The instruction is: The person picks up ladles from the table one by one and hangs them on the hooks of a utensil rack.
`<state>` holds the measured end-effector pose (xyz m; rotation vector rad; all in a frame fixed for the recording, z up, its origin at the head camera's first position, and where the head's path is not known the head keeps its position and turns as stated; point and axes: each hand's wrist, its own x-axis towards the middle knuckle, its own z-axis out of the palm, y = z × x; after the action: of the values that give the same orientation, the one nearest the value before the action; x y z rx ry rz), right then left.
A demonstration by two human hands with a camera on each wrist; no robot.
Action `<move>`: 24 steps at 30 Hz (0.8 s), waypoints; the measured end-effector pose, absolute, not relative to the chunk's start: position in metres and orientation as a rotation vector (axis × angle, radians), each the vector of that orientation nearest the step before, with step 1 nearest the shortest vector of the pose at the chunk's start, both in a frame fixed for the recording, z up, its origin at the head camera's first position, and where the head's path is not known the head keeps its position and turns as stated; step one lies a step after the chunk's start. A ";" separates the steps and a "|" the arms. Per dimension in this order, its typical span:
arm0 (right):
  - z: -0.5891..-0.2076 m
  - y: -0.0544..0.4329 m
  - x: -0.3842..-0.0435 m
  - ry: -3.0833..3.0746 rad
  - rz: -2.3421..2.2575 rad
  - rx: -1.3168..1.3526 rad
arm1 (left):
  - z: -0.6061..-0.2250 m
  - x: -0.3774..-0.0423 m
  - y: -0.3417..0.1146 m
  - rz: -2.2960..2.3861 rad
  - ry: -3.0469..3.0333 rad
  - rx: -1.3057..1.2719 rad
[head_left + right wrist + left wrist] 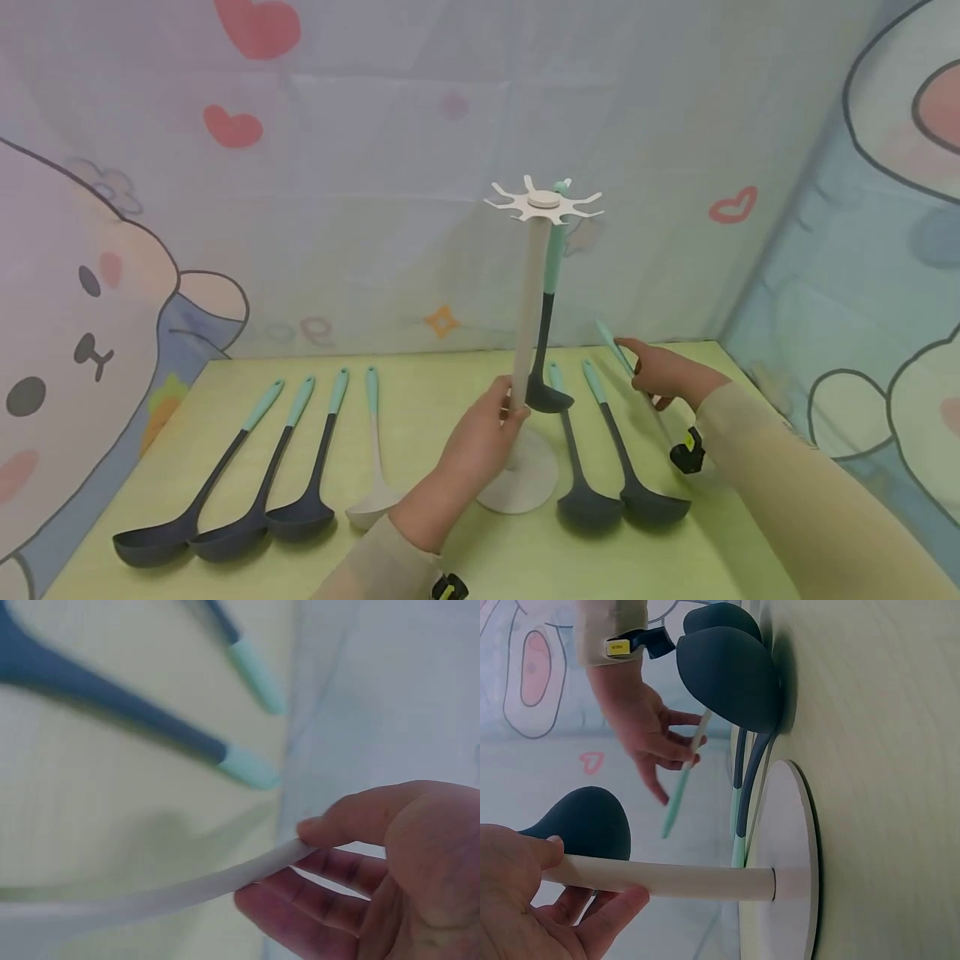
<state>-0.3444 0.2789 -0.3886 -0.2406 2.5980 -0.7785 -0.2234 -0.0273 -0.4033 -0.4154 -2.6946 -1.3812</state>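
Observation:
My left hand point(480, 433) grips the pole of a white utensil stand point(530, 308), whose round base rests on the table. From the slotted top hangs a dark ladle point(550, 396) with a mint handle, its bowl close to my left fingers. At the right, my right hand point(667, 371) pinches a white ladle point(187, 892) between thumb and fingers, high on its shaft. Its mint handle point(613, 343) points up past the hand; its bowl is hidden behind my wrist in the head view. The held ladle slants above the tabletop.
Two dark ladles point(588, 508) lie right of the stand. Left of it lie a white ladle point(375, 450) and three dark ladles point(300, 517), handles pointing away. A patterned cloth backdrop point(390, 167) rises behind the pale green table point(517, 558).

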 end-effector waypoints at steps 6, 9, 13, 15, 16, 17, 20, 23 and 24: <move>-0.364 0.270 -0.340 2.798 -0.829 -0.333 | -0.402 -0.225 -0.028 -1.380 -2.707 -0.416; -0.354 0.265 -0.339 2.911 -0.802 -0.348 | -0.401 -0.224 -0.027 -1.381 -2.711 -0.406; -0.345 0.260 -0.338 3.022 -0.811 -0.344 | -0.401 -0.223 -0.028 -1.378 -2.711 -0.406; -0.342 0.258 -0.336 3.056 -0.844 -0.341 | -0.401 -0.223 -0.028 -1.378 -2.710 -0.407; -0.340 0.256 -0.335 3.066 -0.869 -0.341 | -0.400 -0.223 -0.028 -1.378 -2.710 -0.408; -0.338 0.254 -0.333 3.076 -0.895 -0.340 | -0.400 -0.223 -0.028 -1.380 -2.710 -0.408; -0.331 0.247 -0.326 3.098 -0.987 -0.343 | -0.400 -0.222 -0.028 -1.380 -2.712 -0.409; -0.323 0.241 -0.318 3.118 -1.093 -0.369 | -0.400 -0.223 -0.028 -1.376 -2.713 -0.412; -0.320 0.239 -0.315 3.126 -1.124 -0.386 | -0.400 -0.223 -0.028 -1.374 -2.713 -0.413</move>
<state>-0.3153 0.2386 -0.3204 -0.3857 3.1261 -1.1245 -0.2228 -0.0277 -0.4003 -0.4132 -2.7131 -1.3740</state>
